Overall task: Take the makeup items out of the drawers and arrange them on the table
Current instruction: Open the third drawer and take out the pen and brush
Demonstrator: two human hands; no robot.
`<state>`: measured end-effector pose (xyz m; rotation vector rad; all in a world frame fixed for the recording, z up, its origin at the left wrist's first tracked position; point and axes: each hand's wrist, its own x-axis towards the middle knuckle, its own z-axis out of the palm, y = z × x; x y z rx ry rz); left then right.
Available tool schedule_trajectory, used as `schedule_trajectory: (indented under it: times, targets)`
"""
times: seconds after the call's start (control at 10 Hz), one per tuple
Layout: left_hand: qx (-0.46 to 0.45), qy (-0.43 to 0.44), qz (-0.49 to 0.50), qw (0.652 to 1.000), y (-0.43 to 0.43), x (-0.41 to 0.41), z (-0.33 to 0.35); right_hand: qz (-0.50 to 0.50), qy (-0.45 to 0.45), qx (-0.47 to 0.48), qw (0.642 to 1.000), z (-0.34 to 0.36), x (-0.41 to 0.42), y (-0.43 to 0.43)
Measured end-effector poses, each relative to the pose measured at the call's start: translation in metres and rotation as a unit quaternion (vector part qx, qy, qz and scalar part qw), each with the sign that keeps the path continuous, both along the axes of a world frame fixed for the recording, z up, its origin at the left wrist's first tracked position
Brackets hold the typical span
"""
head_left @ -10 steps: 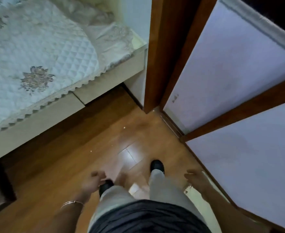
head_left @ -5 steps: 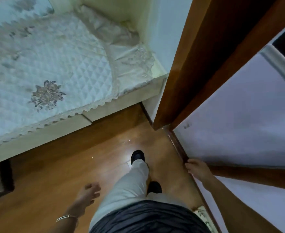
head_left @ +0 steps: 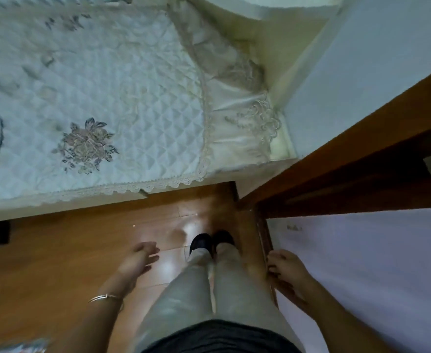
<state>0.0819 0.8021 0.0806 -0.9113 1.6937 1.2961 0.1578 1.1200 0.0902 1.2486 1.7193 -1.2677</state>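
Observation:
No makeup items, drawers or table are in view. I am looking down at my own legs and dark shoes (head_left: pixel 210 242) on a wooden floor. My left hand (head_left: pixel 139 261), with a thin bracelet on the wrist, hangs over the floor with fingers apart and nothing in it. My right hand (head_left: pixel 287 272) rests its fingers against the wooden frame edge (head_left: pixel 264 233) of a white panelled door or wardrobe; it holds no object.
A bed with a white quilted, flower-embroidered cover (head_left: pixel 87 118) fills the upper left, its edge close ahead. A brown wooden frame (head_left: pixel 349 159) and white panels (head_left: pixel 374 263) stand on the right. The wooden floor (head_left: pixel 56 250) runs between them.
I have stepped forward toward the bed, and the view tilted down. My feet have come together. My right hand stays on the frame edge; my left hand swung forward.

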Motion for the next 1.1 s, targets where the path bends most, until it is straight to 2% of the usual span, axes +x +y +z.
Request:
schedule_trajectory:
  times: [0.1, 0.2, 0.3, 0.4, 0.5, 0.6, 0.7, 0.8, 1.0, 1.1]
  targets:
    - [-0.001, -0.01, 0.066, 0.998, 0.024, -0.008, -0.009, 0.092, -0.018, 0.011, 0.996, -0.032, -0.035, 0.012]
    - [0.033, -0.007, 0.113, 0.993, 0.045, -0.028, -0.033, 0.128, -0.004, -0.008, 0.992, -0.037, -0.091, 0.003]
    - [0.044, 0.0, 0.161, 0.986, 0.068, -0.062, -0.056, 0.117, 0.05, -0.02, 0.992, -0.046, -0.148, -0.009]
    - [0.056, 0.005, 0.24, 0.969, 0.087, -0.093, -0.076, 0.025, 0.086, -0.053, 0.995, -0.062, -0.186, -0.017]
    - [0.113, -0.001, 0.389, 0.914, 0.088, -0.116, -0.095, -0.125, 0.047, -0.131, 0.982, -0.073, -0.196, -0.019]
    - [0.233, 0.018, 0.503, 0.832, 0.076, -0.116, -0.113, -0.226, 0.066, -0.208, 0.949, -0.081, -0.191, -0.017]
    - [0.268, 0.051, 0.468, 0.84, 0.08, -0.112, -0.101, -0.252, 0.072, -0.24, 0.935, -0.084, -0.185, -0.01]
    - [0.188, 0.04, 0.427, 0.884, 0.093, -0.099, -0.083, -0.239, 0.057, -0.25, 0.936, -0.086, -0.169, 0.0]
    - [0.182, 0.033, 0.427, 0.885, 0.091, -0.039, -0.068, -0.289, 0.049, -0.318, 0.902, -0.096, -0.106, 0.005]
    - [0.165, 0.028, 0.392, 0.905, 0.086, -0.01, -0.052, -0.261, 0.056, -0.294, 0.918, -0.074, -0.078, -0.001]
